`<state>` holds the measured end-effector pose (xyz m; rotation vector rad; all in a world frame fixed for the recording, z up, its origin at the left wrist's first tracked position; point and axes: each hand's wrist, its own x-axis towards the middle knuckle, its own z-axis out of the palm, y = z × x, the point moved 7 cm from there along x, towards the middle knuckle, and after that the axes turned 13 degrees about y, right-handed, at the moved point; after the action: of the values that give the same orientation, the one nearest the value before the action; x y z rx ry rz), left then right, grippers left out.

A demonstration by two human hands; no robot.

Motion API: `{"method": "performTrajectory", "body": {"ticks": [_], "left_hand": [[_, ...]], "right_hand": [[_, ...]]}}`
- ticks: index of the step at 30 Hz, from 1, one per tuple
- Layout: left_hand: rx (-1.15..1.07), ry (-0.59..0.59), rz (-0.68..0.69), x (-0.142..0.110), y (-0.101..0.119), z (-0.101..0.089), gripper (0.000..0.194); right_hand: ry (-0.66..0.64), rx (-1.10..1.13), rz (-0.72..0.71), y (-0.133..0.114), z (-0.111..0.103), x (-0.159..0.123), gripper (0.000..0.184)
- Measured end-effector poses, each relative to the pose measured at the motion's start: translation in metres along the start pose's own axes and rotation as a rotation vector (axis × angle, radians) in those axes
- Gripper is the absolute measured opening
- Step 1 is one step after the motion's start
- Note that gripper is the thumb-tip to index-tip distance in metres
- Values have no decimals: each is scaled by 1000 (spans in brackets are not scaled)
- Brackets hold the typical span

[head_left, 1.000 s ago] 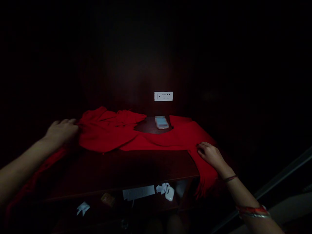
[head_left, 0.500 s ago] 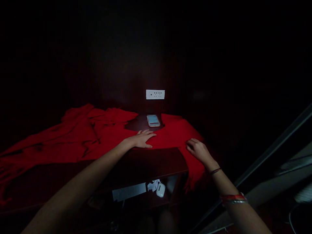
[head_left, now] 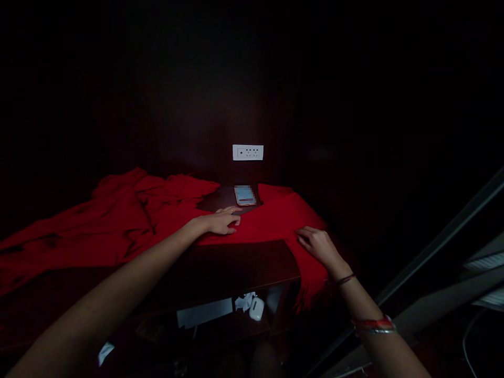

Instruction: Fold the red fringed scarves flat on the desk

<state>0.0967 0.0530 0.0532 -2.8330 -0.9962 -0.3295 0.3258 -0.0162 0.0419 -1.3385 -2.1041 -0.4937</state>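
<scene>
A red fringed scarf [head_left: 126,220] is draped over the dark wooden tabletop [head_left: 244,262]. Its left part lies bunched in folds; the right part is flatter, and a fringed end hangs past the front right edge. On the narrow middle stretch rests my left hand [head_left: 221,221], palm down with fingers spread, holding nothing. My right hand [head_left: 318,245] lies on the scarf near the right corner, its fingers slightly bent and apart from the thumb, with no cloth visibly gripped. Just beyond my left fingers is a phone [head_left: 244,195] with a lit screen.
A white wall socket [head_left: 248,153] sits behind the phone. On a shelf under the tabletop are a paper strip [head_left: 205,313], crumpled paper [head_left: 244,302] and a white earbud case [head_left: 256,308]. A dark slanted frame [head_left: 444,239] stands at the right.
My left hand has slid slightly left along the scarf, and its fingers are a little more bent. The right hand has barely moved on the cloth. The whole view has shifted slightly.
</scene>
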Motion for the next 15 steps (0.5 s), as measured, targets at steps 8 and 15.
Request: {"method": "performTrajectory", "body": {"ticks": [8, 15], "left_hand": [[-96, -25, -56, -2, -21, -12, 23], [-19, -20, 71, -11, 6, -9, 15]], "right_hand": [[-11, -46, -44, -6, 0, -3, 23], [-1, -58, -72, -8, -2, -2, 24]]}}
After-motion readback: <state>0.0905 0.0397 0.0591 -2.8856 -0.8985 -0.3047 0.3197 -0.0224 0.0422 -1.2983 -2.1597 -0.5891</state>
